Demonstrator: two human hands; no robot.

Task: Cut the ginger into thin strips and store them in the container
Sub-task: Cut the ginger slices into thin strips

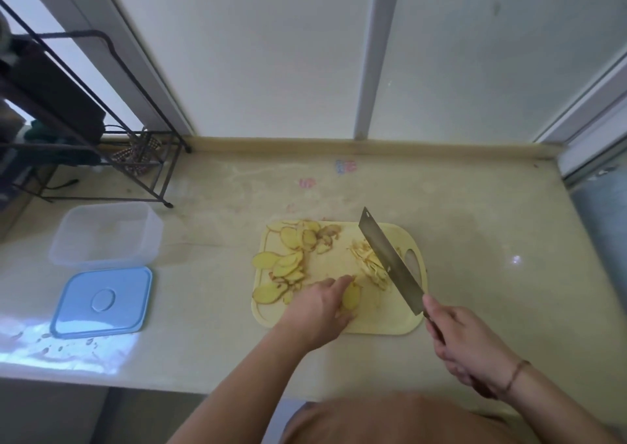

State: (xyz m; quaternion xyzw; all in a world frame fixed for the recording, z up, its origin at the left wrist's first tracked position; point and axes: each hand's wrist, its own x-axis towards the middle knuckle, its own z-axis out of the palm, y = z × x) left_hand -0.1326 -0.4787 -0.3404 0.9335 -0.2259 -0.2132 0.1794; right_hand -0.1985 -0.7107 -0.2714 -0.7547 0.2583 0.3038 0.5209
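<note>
Now left hand [320,304] pinches ginger slice [351,297] near cleaver [390,260]; right hand [464,345] grips handle. Risk: fingers nicked, slice skids.

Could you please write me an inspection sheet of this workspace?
Surface: beige counter, stained; scraps at its near left.
Job's things: board with ginger slices and strips; empty container, lid off beside it.
Clutter: wire rack at back left.
Hands: left hand holds a slice; right hand grips the cleaver.
Cables: dark cord under the rack.
Surroundings: window panels behind.
</note>
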